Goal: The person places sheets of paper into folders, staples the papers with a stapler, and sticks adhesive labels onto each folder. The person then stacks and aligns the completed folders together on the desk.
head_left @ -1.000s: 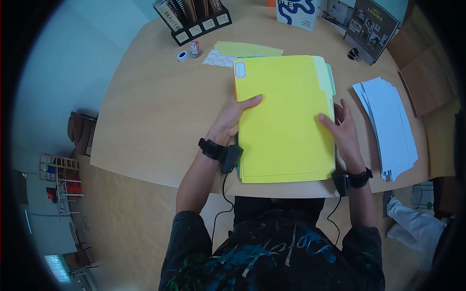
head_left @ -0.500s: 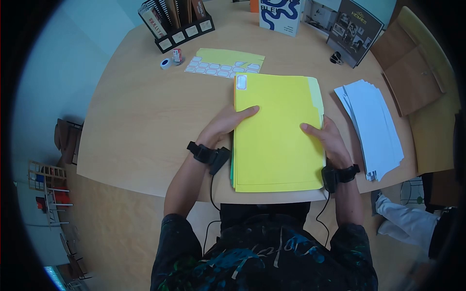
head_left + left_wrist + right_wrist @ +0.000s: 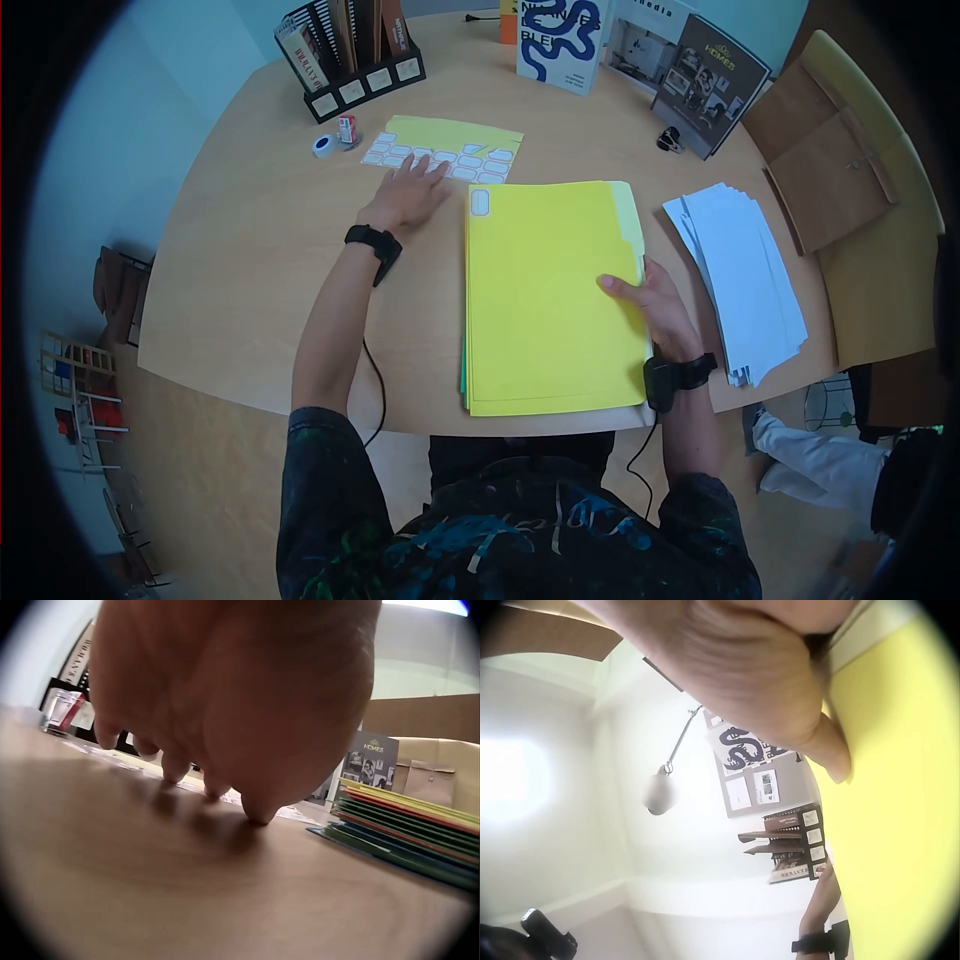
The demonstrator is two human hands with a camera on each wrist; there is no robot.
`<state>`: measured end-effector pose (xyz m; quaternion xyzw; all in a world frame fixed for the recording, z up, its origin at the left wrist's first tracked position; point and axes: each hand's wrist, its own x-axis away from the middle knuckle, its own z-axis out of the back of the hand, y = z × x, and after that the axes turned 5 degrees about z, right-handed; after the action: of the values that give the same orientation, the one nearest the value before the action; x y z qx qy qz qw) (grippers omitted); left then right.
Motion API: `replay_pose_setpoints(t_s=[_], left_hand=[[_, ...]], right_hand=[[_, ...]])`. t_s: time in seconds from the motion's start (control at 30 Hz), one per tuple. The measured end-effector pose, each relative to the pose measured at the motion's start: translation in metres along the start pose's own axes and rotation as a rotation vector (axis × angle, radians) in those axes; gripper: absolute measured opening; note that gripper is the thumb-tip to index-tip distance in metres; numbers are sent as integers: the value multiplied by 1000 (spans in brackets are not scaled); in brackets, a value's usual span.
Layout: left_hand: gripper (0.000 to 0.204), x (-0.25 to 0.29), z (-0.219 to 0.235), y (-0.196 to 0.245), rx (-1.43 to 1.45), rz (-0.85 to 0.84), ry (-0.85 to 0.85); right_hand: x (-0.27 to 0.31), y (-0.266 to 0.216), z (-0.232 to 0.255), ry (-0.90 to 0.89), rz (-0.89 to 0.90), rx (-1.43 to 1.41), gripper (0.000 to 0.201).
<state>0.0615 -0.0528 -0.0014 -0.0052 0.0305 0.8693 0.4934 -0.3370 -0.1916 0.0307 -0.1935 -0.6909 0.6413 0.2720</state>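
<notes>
Table (image 3: 240, 290), pale wood finish. On it: yellow-topped folder stack (image 3: 555, 310), near centre; white paper stack (image 3: 740, 285), right; part-yellow label sheet (image 3: 450, 132), beyond the folders; white roll (image 3: 323, 147) and small red-and-white container (image 3: 347, 131), left of sheet; black organiser (image 3: 366, 89) holding books, far left; white-and-blue book (image 3: 558, 45), upright, far centre; dark upright book (image 3: 712, 85), far right.

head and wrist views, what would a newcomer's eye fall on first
The bright yellow rectangular folder would probably catch the eye first, at the near edge of the pale wooden table. The left wrist view shows the edges of the multicoloured folder stack under it. Next come the fanned white paper pile to the folder's right and, beyond its far left corner, the flat yellow-green sheet of white labels.
</notes>
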Motion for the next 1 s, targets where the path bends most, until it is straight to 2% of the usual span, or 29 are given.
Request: replay_pose_setpoints(t_s=[0.03, 0.13, 0.27, 0.33, 0.47, 0.57, 0.63, 0.67, 0.73, 0.77, 0.8, 0.83, 0.87, 0.9, 0.93, 0.97, 1.0], left_hand=[[68, -2, 7, 5, -50, 76, -173], [69, -15, 10, 10, 7, 164, -227], [71, -29, 8, 26, 63, 269, -221], [67, -32, 8, 34, 45, 334, -160], [65, -34, 9, 38, 56, 362, -154], [67, -34, 4, 35, 85, 357, -151], [67, -31, 5, 32, 190, 338, -46], [67, -38, -5, 20, 186, 339, -48], [65, -50, -25, -3, 355, 108, 178], [65, -37, -12, 5, 352, 107, 176], [62, -21, -3, 14, 583, 93, 79], [59, -2, 11, 26, 814, 79, -17], [59, 11, 20, 34, 812, 83, -16], [60, 25, 27, 42, 853, 39, -115], [61, 36, 30, 49, 894, -7, -215], [62, 44, 28, 54, 875, 10, -127], [62, 50, 26, 56, 878, 3, -128]], right_hand=[[-2, 5, 2, 4, -5, 18, 61], [-5, 9, 4, 4, -11, 28, 59], [0, 1, -2, 29, -16, 36, 55], [-1, 2, -3, 23, -3, 25, 55], [-3, 6, -2, 14, 48, 26, 51], [0, 2, -6, 51, 30, 65, 47], [1, 1, -6, 47, 33, 78, 46], [1, 1, -7, 47, 42, 93, 45], [2, 0, -8, 74, 49, 156, 46], [3, 0, -9, 102, 56, 223, 48], [4, -1, -10, 100, 54, 220, 48], [4, -4, -11, 132, 37, 399, 51], [4, -6, -13, 163, 21, 580, 54], [5, -9, -15, 157, 21, 579, 54], [6, -11, -18, 162, 40, 698, 57], [8, -12, -19, 171, 58, 818, 61], [6, -7, -16, 178, 57, 821, 61]])
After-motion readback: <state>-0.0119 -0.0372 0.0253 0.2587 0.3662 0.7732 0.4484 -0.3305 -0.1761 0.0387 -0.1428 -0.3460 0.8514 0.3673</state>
